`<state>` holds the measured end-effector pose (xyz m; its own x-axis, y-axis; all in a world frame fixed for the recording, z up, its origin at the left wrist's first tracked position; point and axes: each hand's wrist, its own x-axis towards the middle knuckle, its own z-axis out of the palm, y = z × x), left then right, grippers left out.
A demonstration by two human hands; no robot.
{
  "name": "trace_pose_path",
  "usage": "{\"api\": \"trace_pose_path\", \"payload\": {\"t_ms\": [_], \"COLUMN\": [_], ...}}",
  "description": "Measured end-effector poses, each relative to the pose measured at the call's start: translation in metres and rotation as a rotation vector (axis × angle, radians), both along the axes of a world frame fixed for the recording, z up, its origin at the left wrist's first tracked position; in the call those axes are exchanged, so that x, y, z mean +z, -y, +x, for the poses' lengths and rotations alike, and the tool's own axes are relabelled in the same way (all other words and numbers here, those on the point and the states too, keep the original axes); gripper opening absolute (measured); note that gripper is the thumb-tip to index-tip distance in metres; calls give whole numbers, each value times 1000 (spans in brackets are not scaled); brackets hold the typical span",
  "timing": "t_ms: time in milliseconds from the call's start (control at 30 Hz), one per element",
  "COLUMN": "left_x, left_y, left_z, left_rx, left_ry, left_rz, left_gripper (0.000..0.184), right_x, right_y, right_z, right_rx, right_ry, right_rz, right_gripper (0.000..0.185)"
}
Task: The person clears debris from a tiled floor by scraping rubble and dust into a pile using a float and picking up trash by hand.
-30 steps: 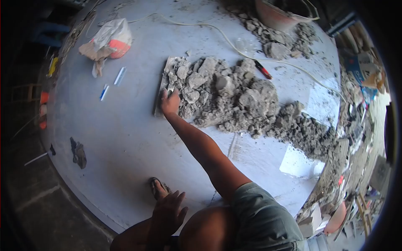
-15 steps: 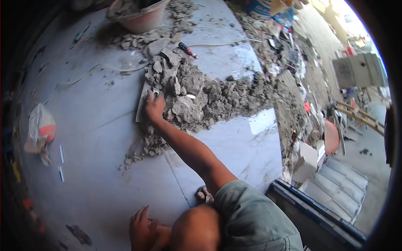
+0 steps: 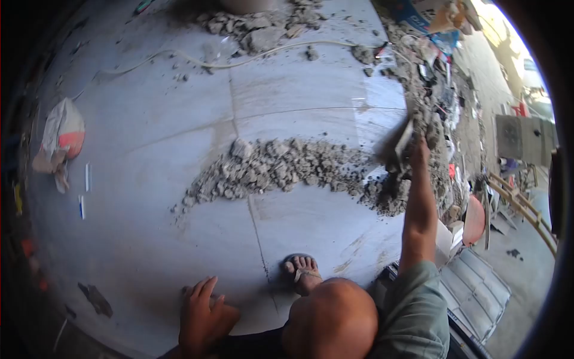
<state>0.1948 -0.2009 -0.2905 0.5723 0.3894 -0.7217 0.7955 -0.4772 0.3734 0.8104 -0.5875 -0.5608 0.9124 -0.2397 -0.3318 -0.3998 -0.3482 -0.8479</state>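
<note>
My right hand [image 3: 420, 149] is stretched out to the right edge of the tiled floor, closed on a flat trowel-like tool [image 3: 396, 143] that is blurred by motion. Dark rubble lies right around the tool. A long strip of grey rubble [image 3: 281, 167] runs across the floor to the left of it. Low in the view, my left hand [image 3: 203, 314] hangs near my knee with its fingers apart and nothing in it. My sandalled foot [image 3: 303, 272] stands on the tiles between the two arms.
A pale hose [image 3: 197, 61] crosses the upper floor below more rubble [image 3: 263, 37] and a bucket [image 3: 248, 5]. At left lie a white and red bag [image 3: 67, 131] and two small strips. Debris [image 3: 460, 119], a wooden ladder-like frame [image 3: 521, 206] and stacked sheets [image 3: 475, 293] are at right.
My right hand has swept the tool and much of the rubble from the middle to the right edge, leaving a lower strip. My left hand stays low, fingers apart.
</note>
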Motion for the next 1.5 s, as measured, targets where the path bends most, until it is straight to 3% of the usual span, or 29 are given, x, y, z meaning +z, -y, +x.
{"api": "trace_pose_path", "payload": {"t_ms": [33,100,167,233,300,333,500,533,567,633,700,800,1067,1233,1267,1300,1333,1400,1433,1467,1500], "left_x": [4,5,2,1,5,7,8,6,3,-6,-1,2,5,-3,-9,-15,-19,-21,-23,-24,-23], "left_y": [3,6,9,11,12,12,20,23,26,34,37,33,17,16,15,14,13,11,10,8,6], "left_z": [0,-1,-2,-7,-5,-4,-14,-18,-24,-32,-20,-9,15,26,23,15,9,0,-1,-1,-1], "left_rx": [2,21,17,-13,-15,-25,36,38,10,-49,1,15,71,9,-21,-51,-77,-91,-95,-91,-85], "left_ry": [3,-13,8,42,45,51,-8,-13,-26,-47,25,93,-33,-29,-7,12,33,33,38,46,51], "left_rz": [-4,-23,-19,17,48,61,-25,-49,-59,-94,-57,-11,-61,-97,-87,-79,-69,-61,-54,-62,-72], "left_gripper": [48,48,47,47,44,44,32,32,33,35,38,43,48,51,50,49,48,48,48,48,48], "right_x": [23,30,24,39,71,54,95,74,75,63,40,24,20,-25,11,6,-9,16,-10,20,30], "right_y": [-9,-11,-31,-108,-192,-213,-331,-348,-359,-377,-389,-402,-326,-231,-211,-184,-151,-93,-44,-25,13], "right_z": [-9,-24,-58,-134,-226,-263,-443,-487,-509,-552,-585,-574,-436,-353,-322,-297,-268,-211,-178,-157,-124], "right_rx": [-136,-39,134,67,261,299,911,1083,1242,1422,1460,1386,830,576,528,453,416,351,351,161,222], "right_ry": [-141,-146,-140,-123,-42,-103,-670,-323,-248,-549,-381,-377,-256,143,-92,-87,-93,-82,78,50,21], "right_rz": [325,435,749,707,592,673,743,753,758,644,511,345,353,193,213,258,145,219,192,-53,-59], "right_gripper": [41,28,26,25,26,28,28,34,43,47,48,47,31,37,38,35,18,16,21,31,40]}}
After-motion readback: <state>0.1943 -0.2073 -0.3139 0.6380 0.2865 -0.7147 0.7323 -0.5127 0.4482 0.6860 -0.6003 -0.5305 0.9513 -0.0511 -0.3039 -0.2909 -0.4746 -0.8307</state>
